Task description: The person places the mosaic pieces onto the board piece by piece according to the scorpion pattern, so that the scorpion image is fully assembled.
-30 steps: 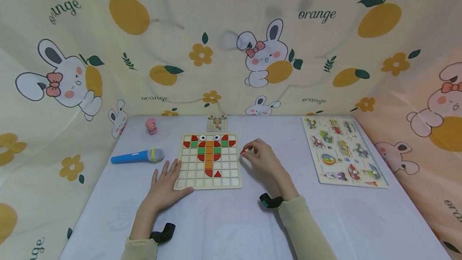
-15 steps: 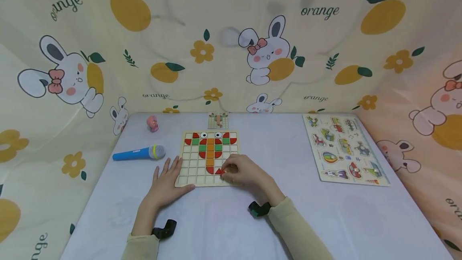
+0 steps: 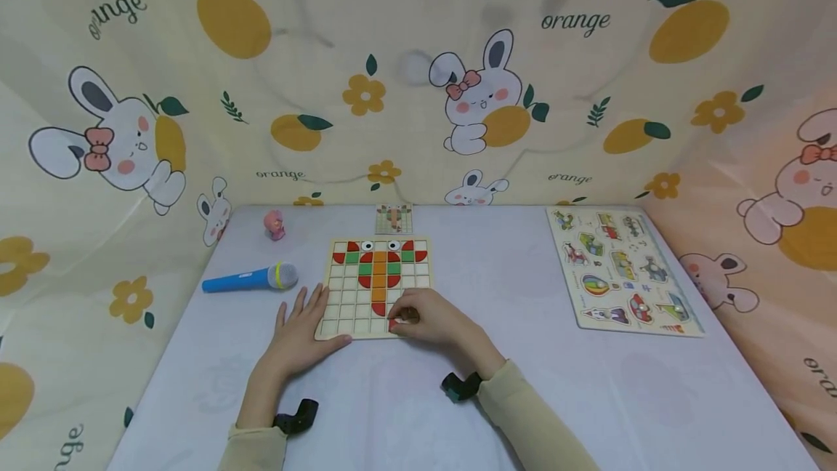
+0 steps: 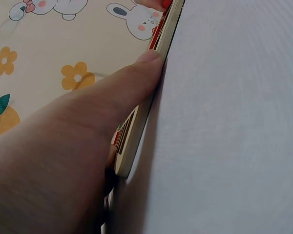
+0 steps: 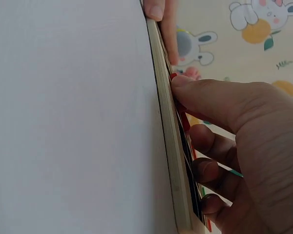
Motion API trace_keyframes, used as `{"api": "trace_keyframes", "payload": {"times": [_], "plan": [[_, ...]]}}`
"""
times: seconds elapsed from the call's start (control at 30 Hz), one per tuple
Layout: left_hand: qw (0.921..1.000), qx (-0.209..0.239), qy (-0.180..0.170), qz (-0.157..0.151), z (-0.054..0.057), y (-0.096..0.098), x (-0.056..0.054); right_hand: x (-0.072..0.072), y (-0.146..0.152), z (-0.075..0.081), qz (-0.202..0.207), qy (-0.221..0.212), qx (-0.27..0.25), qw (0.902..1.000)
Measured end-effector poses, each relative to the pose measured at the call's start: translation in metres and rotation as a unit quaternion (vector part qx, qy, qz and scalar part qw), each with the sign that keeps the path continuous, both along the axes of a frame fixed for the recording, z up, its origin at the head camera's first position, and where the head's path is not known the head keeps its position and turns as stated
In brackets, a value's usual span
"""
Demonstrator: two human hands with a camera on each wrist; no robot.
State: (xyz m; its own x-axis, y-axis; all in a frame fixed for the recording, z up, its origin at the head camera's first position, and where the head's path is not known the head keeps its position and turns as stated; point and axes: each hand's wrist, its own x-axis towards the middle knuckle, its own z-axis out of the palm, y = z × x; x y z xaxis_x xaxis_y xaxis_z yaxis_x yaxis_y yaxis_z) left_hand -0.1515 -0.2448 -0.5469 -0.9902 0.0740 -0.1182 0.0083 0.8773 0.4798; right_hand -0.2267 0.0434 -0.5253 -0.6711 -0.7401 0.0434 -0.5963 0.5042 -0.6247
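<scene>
A square wooden grid board (image 3: 346, 326) lies on the table with red, green and orange tiles (image 3: 379, 275) and two eye tiles set in it. My left hand (image 3: 294, 347) rests along its left edge, fingers spread, thumb against the front corner; the left wrist view shows that thumb (image 4: 149, 61) on the board's side. Over the lower middle cells, my right hand (image 3: 434, 318) pinches a small red tile (image 3: 392, 325) at the board. In the right wrist view the thumb touches the red tile (image 5: 174, 75), and the other fingers are curled. My right fingers hide the lower right cells.
Behind the board lies a small pattern card (image 3: 394, 219). A blue toy microphone (image 3: 245, 281) and a pink figurine (image 3: 275, 225) are on the left. On the right lies a picture puzzle board (image 3: 624, 275). A printed cloth (image 3: 405, 6) hangs around the table.
My right hand has moved from beside the board, leftward and down onto its lower cells, carrying the small red tile. The left hand has stayed on the board's edge.
</scene>
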Motion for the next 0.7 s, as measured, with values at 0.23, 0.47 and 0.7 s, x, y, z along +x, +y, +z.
{"api": "trace_keyframes", "payload": {"times": [0.23,0.47,0.7], "plan": [[1.0,-0.002,0.0,0.0,0.0003,-0.0002,0.0004,0.0023,-0.0032,0.0011,0.001,0.01,0.003,0.9999],[1.0,0.001,0.005,0.0,-0.0015,0.0002,0.0004,0.0004,-0.0014,0.0006,-0.003,0.012,0.005,0.9999],[1.0,0.0,0.005,0.001,-0.0028,-0.0008,-0.0008,-0.0013,-0.001,0.0006,0.003,0.023,0.013,0.9996]]}}
